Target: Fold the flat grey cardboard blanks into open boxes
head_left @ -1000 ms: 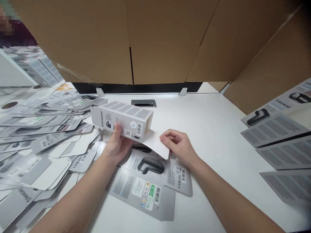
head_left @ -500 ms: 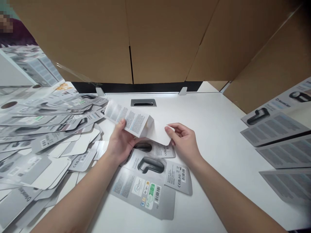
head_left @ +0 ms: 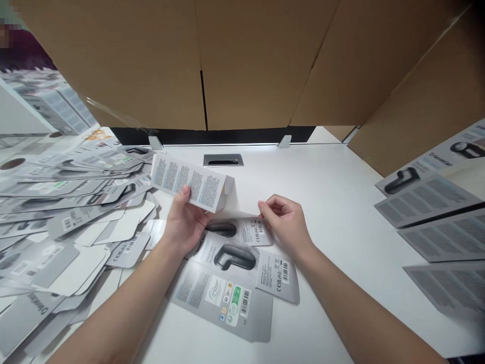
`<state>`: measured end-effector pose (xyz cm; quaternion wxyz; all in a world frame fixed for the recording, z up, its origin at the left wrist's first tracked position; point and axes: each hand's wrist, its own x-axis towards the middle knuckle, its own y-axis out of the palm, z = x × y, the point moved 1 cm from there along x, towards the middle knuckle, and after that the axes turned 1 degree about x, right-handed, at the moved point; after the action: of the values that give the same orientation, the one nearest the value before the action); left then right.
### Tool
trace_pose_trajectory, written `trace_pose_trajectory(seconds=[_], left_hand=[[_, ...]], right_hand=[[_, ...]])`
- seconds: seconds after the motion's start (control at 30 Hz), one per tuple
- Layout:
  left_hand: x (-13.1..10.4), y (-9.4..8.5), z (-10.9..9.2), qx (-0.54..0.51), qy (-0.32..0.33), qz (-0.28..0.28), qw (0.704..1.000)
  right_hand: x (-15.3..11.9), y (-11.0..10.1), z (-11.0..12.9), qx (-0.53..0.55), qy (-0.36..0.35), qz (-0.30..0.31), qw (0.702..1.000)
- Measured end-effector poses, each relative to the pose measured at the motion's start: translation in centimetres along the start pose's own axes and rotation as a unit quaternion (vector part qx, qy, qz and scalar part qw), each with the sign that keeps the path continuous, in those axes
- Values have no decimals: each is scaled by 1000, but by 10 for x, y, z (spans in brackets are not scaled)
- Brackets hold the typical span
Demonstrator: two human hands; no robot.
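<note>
the left hand [head_left: 185,222] grasps a light grey carton [head_left: 185,183], its thumb lying on a side filled with columns of small print and its other fingers tucked underneath. the carton is held up in the middle of the view, above the worktop [head_left: 333,202], tilted so that its right end sits lower. from that right end a plain white flap [head_left: 242,205] sticks out, and the right hand [head_left: 286,222] pinches its far edge between thumb and forefinger, the remaining fingers curled in.

below the two hands, flat printed sheets [head_left: 235,298] overlap on the worktop, showing a black device, barcodes and a green label. to the left spreads a big loose pile [head_left: 76,202] of similar flat pieces, some with their white sides up. at the right edge stand several grey boxes [head_left: 435,205] in a row, beside a brown cardboard wall [head_left: 428,116]. another brown cardboard panel [head_left: 246,60] rises along the back, and in front of it a metal-framed slot [head_left: 223,160] is set in the worktop. at the upper left, part of another person in dark clothing [head_left: 26,50] shows behind more boxes [head_left: 56,106].
</note>
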<state>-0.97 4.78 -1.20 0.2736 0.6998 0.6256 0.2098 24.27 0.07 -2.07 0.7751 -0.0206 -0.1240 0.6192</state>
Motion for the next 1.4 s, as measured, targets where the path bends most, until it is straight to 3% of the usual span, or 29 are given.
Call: trace_pose_trajectory(seconds=[0.3,0.47,0.63,0.83,1.1,1.4], left_hand=[[-2,-2,4,6,-22,30,999],[1,1,-2,-15,12,-18,1000],[2,1,-3,-22,12,-7,1000],[0,-2,-1,-6,-26,16,1000],[-2,0,0,4,-44,34,998],[-4,6,0,19,-36,23,999]], right_hand=[[-4,1,4,-58,-43,-32,997],[-3,1,4,43,-28,45,998],[0,2,4,119,12,84,989],[-3,2,10,81,19,145,986],[-5,2,6,29,-12,56,998],[-7,3,8,13,-38,54,998]])
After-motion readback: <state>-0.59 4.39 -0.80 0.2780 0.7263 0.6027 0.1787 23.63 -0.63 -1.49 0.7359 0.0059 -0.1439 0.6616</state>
